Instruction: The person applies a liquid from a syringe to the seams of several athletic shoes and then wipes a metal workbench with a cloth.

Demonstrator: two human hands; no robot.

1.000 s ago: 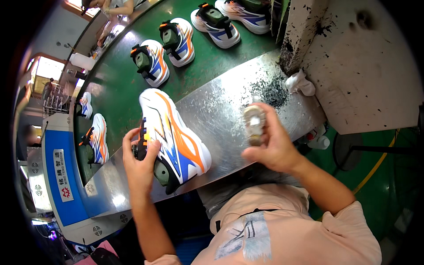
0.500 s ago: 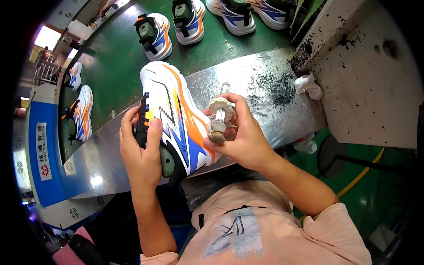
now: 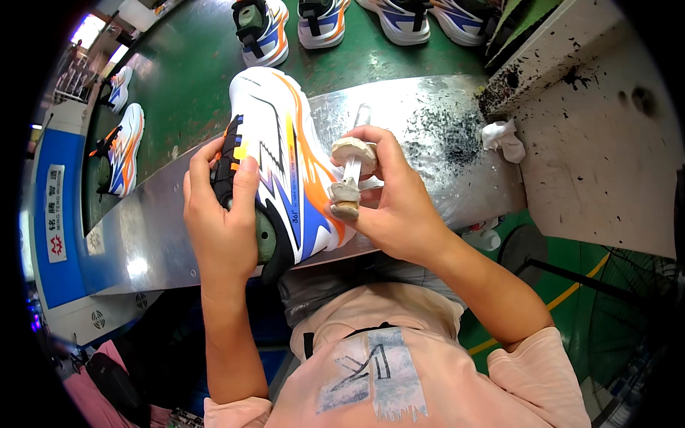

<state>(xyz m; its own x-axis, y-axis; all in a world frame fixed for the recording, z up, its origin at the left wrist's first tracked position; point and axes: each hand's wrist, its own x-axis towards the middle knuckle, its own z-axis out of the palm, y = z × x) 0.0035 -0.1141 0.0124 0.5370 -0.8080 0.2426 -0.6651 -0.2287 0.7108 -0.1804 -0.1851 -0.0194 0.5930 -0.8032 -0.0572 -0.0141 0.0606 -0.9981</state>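
Note:
My left hand [image 3: 224,217] is closed around the opening and lace side of a white running shoe [image 3: 275,146] with blue, orange and yellow patterning. The shoe lies tilted on its side, toe pointing away from me, with its sole toward my right hand. A green insert [image 3: 266,237] shows in its black collar. My right hand [image 3: 403,196] grips a metal-rod hand tool [image 3: 352,170] with rounded off-white pieces along it and a brownish end. The tool is close beside the shoe's sole near the heel; whether it touches cannot be made out.
Several similar shoes [image 3: 321,21] stand along the far side of the green table [image 3: 189,85]; more are at left. A metal plate [image 3: 421,93] with black specks lies under the work. At right rises a stained pale panel [image 3: 599,143], a crumpled white cloth [image 3: 503,140] beside it.
The view has shifted, so the table and shoes sit higher in the picture. My hands keep their holds on the shoe and the tool, and the tool's angle has changed slightly.

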